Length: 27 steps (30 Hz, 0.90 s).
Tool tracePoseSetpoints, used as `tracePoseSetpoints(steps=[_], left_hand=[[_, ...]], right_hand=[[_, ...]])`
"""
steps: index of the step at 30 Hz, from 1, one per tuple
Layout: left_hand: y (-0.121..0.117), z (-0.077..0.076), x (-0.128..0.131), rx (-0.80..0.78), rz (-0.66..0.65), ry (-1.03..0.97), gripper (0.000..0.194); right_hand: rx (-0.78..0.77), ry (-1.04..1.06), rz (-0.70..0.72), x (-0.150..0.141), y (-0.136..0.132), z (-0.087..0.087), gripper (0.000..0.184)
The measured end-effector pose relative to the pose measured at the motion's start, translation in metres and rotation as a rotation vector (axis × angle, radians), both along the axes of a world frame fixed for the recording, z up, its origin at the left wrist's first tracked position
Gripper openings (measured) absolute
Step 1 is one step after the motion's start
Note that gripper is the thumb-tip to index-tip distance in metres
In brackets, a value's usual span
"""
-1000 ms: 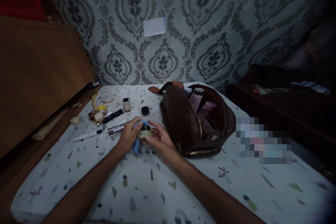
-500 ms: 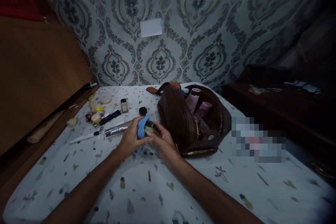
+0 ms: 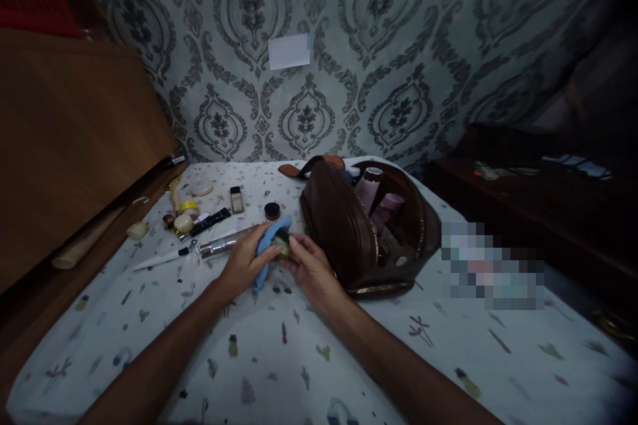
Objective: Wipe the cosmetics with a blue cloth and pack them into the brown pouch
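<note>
Wiping seemed in hand: left hand (image 3: 246, 257) curled shut round blue cloth (image 3: 270, 235), right hand (image 3: 315, 267) pinching the jar (image 3: 284, 244) (brown bag (image 3: 336, 226) at three o'clock); continuing called for steady turning.

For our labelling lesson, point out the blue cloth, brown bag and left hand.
Blue cloth (image 3: 272, 233): head view, its upper part.
Brown bag (image 3: 329, 226): head view, its side.
Left hand (image 3: 242, 260): head view, back of hand.

Dim, cool light, blackened upper-right corner
</note>
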<state>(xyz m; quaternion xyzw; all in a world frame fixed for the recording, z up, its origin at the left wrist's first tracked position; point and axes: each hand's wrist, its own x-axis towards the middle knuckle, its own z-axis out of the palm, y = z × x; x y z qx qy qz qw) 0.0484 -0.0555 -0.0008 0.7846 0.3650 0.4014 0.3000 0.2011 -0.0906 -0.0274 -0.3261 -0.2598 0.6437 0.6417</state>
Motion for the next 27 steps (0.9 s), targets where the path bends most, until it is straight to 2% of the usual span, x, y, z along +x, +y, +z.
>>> tracePoseSetpoints(steps=[5,11,14,18,23,27], left_hand=[[-0.001,0.006,-0.001,-0.024,-0.018,-0.026,0.036],[0.002,0.002,-0.002,0.049,-0.012,-0.080,0.028],[0.004,0.000,-0.003,0.107,-0.069,-0.044,0.031],[0.004,-0.005,-0.003,0.168,-0.115,0.070,0.052],[0.006,-0.005,-0.004,0.147,-0.118,0.101,0.047],[0.007,-0.002,-0.006,0.119,-0.116,0.100,0.046]], right_hand=[[-0.042,0.018,0.029,0.001,-0.002,0.001,0.044],[-0.083,0.111,0.121,-0.003,-0.004,0.003,0.042],[-0.076,0.122,0.118,-0.005,-0.004,0.004,0.041],[-0.058,0.119,0.123,-0.004,-0.004,0.004,0.039],[-0.066,0.071,0.163,0.000,-0.003,0.002,0.042],[-0.084,0.055,0.106,0.001,-0.001,0.001,0.039]])
